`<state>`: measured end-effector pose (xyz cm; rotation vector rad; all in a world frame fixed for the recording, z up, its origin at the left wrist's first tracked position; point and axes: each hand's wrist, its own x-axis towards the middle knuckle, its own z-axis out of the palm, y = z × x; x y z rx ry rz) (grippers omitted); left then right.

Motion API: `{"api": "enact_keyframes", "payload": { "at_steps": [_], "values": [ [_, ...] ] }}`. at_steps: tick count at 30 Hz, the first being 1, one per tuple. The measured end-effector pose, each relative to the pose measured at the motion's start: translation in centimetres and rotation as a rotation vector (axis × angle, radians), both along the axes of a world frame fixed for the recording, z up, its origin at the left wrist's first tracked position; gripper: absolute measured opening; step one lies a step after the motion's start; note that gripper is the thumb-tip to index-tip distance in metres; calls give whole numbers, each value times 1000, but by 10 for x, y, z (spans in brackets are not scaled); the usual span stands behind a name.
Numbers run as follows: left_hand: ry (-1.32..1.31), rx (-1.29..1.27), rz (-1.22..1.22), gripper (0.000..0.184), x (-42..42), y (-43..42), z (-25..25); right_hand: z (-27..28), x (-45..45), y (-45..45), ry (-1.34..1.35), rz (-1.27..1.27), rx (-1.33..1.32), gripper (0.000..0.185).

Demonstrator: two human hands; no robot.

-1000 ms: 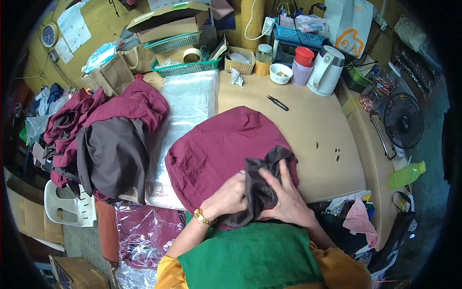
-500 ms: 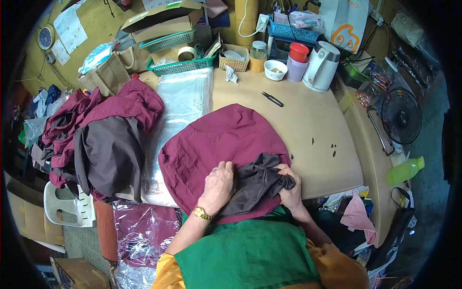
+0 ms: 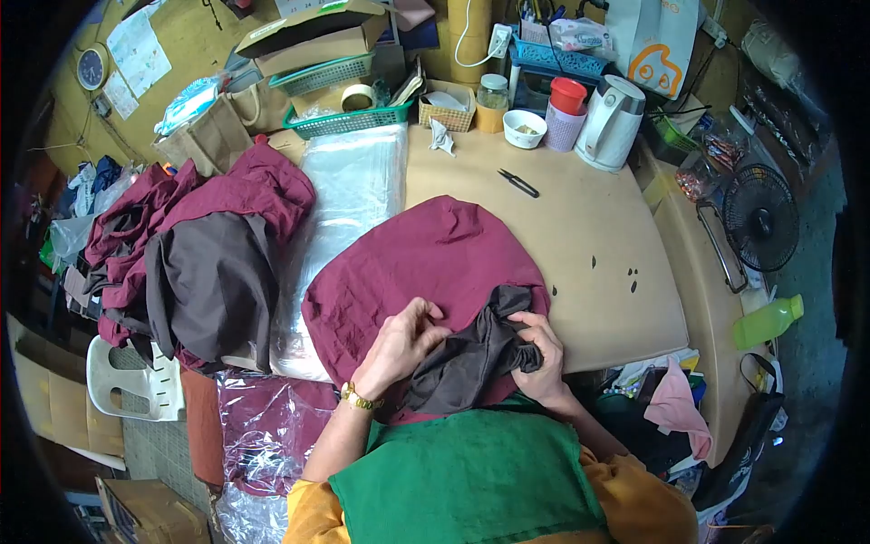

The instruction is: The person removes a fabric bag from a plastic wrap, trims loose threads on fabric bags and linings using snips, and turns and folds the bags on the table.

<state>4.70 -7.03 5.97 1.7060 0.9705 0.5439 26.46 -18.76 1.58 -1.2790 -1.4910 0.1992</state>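
A maroon cloth piece (image 3: 426, 254) with a dark grey cloth part (image 3: 467, 363) bunched on top lies on the table before me. My right hand (image 3: 542, 358) is closed round the right end of the grey cloth, fingers over its folds. Over the left border of the grey cloth is my left hand (image 3: 399, 343), its fingers curled and its thumb tip close to the cloth. Whatever sits between those fingertips, if anything, is too small to make out. Small black-handled snips (image 3: 518, 183) lie farther back on the table.
To the left lie a heap of maroon and grey cloth (image 3: 217, 272) and a stack of clear plastic bags (image 3: 353, 181). A white kettle (image 3: 609, 127), a bowl (image 3: 524, 131) and baskets (image 3: 353, 120) line the back. A fan (image 3: 759, 218) stands right.
My left hand has lifted slightly and turned, its thumb now showing. My right hand has shifted a little left and down with the grey cloth, which is more bunched. The view has tilted slightly.
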Motion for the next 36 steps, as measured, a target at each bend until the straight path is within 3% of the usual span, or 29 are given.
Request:
{"api": "enact_keyframes", "payload": {
  "at_steps": [1, 3, 5, 7, 9, 13, 14, 19, 25, 27, 31, 32, 33, 36],
  "values": [
    [44, 125, -99, 27, -1, 2, -8, 0, 0, 2, -9, -3, -8, 25],
    [169, 103, -115, 35, 1, -2, -1, 0, 0, 4, -11, -5, -11, 25],
    [315, 489, -112, 34, 1, -5, -13, -1, -1, 3, -15, -4, -17, 25],
    [325, 519, -58, 29, 5, -7, -13, 0, -2, 3, 11, 6, -32, 23],
    [396, 731, 20, 19, 8, -8, -10, 5, -2, 1, 0, 24, -15, 25],
    [339, 770, 69, 21, 15, -2, 12, 22, -12, 0, -151, 279, 74, 38],
    [347, 796, -20, 22, 17, -3, 24, 24, -14, 6, -204, 361, 77, 42],
    [625, 765, -177, 23, 6, 0, 1, 23, -16, 23, -201, 312, 77, 36],
    [512, 720, -44, 20, -6, -3, 4, 10, -13, 14, -188, 210, 33, 33],
    [380, 833, 62, 24, 0, -7, 32, 25, -20, 19, -314, 381, 123, 32],
    [177, 1005, 5, 28, 21, -21, 63, 17, -40, 54, -335, 315, 213, 30],
    [197, 1095, -45, 28, 28, -26, 67, -7, -34, 71, -320, 346, 180, 32],
    [197, 1095, -45, 28, 33, -30, 67, -12, -37, 87, -494, 243, -119, 35],
    [161, 1106, -240, 24, 46, -39, 62, -15, -35, 120, -430, 223, -213, 37]
  ]
}}
